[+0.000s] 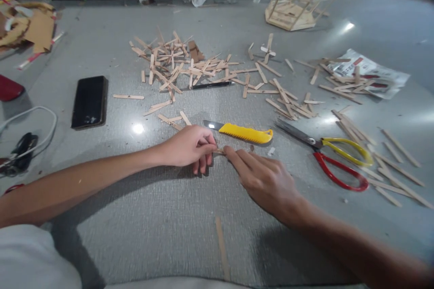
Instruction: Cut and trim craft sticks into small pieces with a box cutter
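Between my two hands is a small wooden stick piece [219, 151], mostly covered by fingers. My left hand [193, 146] pinches its left end between thumb and fingers. At the other end, my right hand [264, 176] has its fingertips closed on the stick, palm down. Just beyond the hands lies a yellow utility knife [246, 133], its blade pointing left. Scissors [317, 144] with one yellow and one red handle loop rest to the right, blades apart from my right hand. A single wooden stick [222, 246] lies close to the table's near edge.
Many loose wooden sticks [169, 61] are scattered at the back, with a black pen [213, 85] among them. Longer sticks [400, 176] lie far right. A phone [89, 101] and white cable [50, 115] are left. A stick frame [291, 16] stands back right.
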The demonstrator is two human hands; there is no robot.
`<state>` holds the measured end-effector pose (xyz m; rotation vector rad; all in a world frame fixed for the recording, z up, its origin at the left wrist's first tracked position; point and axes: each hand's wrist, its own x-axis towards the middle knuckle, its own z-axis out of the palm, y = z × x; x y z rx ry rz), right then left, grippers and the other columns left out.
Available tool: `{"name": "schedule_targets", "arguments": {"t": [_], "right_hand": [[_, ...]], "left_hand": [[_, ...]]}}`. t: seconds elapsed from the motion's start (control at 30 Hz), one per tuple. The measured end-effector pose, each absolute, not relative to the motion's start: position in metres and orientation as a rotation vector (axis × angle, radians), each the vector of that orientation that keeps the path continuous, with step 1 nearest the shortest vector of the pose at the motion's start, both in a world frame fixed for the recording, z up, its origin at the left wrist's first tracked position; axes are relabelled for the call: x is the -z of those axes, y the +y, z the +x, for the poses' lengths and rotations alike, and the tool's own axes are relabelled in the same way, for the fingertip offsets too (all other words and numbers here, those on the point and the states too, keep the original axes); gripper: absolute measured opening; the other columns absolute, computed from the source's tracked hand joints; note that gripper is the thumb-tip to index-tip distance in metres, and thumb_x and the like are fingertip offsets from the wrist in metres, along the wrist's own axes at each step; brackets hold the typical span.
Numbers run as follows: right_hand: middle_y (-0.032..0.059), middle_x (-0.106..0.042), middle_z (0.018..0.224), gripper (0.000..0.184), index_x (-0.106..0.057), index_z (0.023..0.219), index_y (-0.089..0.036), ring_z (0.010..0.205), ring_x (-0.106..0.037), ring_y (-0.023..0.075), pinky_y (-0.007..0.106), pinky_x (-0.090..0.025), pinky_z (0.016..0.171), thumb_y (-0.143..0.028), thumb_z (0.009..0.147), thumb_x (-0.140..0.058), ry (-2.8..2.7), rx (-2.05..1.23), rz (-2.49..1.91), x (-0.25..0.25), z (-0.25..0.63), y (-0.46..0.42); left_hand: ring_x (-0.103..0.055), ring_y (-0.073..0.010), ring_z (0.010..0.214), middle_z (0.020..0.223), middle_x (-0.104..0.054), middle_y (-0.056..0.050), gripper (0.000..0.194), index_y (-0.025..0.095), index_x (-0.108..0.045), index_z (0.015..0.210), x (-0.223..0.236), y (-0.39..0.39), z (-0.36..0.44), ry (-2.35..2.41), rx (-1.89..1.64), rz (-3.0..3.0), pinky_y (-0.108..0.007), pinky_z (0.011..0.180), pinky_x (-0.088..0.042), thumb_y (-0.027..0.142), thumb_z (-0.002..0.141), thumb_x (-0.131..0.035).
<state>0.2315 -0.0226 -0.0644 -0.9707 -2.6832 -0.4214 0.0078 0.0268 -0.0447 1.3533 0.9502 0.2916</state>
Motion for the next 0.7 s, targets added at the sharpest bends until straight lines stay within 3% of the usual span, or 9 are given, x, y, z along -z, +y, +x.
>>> {"name": "schedule_targets", "arguments": {"t": [0.43, 0.7], "right_hand": [[0.0037, -0.069, 0.080, 0.032, -0.064, 0.121, -0.010, 0.066, -0.061, 0.0145, 0.028, -0.043, 0.054, -0.004, 0.098, -0.044, -2.723, 0.316, -0.956, 0.0634, 0.2368, -0.0211], [0.0036, -0.067, 0.077, 0.031, -0.065, 0.117, -0.007, 0.060, -0.058, 0.0149, 0.030, -0.041, 0.051, -0.001, 0.096, -0.043, -2.785, 0.450, -0.932, 0.0581, 0.2304, -0.0209]], "left_hand": [[-0.067, -0.0109, 0.049, 0.066, -0.067, 0.000, 0.017, 0.015, -0.052, 0.085, 0.0458, 0.0256, 0.0079, 0.949, -0.305, 1.340, -0.016, 0.041, -0.050, 0.021, 0.101, -0.051], [-0.068, -0.0122, 0.050, 0.065, -0.066, 0.000, 0.020, 0.015, -0.052, 0.084, 0.0452, 0.0250, 0.0074, 0.943, -0.311, 1.385, -0.018, 0.041, -0.052, 0.022, 0.103, -0.049]]}}
